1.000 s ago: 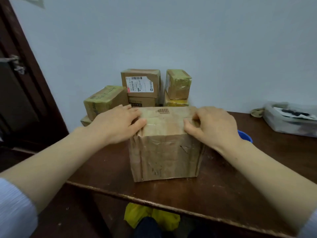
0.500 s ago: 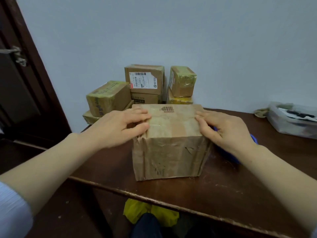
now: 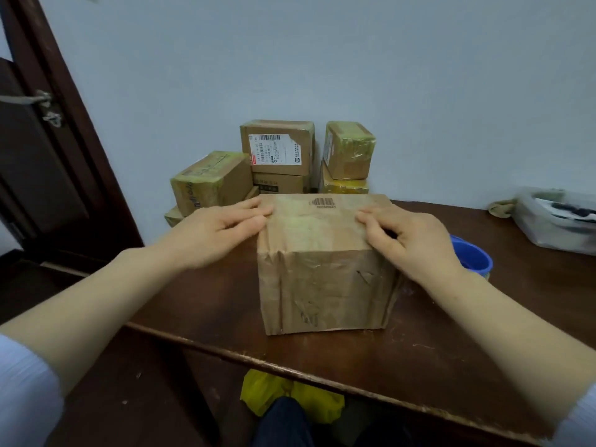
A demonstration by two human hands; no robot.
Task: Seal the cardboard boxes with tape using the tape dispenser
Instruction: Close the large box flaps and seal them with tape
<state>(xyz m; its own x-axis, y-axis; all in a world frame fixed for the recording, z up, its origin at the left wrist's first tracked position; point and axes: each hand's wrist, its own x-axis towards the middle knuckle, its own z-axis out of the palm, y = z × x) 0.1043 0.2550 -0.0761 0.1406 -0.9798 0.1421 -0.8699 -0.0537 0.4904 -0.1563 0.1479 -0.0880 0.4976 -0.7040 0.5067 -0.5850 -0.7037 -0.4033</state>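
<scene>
The dark wooden tabletop point(image 3: 419, 366) carries one cardboard box point(image 3: 325, 285) near the middle of its front edge. Glossy tape already crosses its top and front face, so this one looks all but sealed, with only pressing down left. Off the far left corner stand six stacked boxes point(image 3: 277, 150), seemingly taped already. One clear container point(image 3: 554, 221) sits at the right edge. The left hand point(image 3: 222, 233) lays straight, closed-up fingers on the box's left top edge; the right hand point(image 3: 409, 240) hooks bent fingers over the right one. One blue round object point(image 3: 474, 259), possibly the dispenser, sits behind that hand.
</scene>
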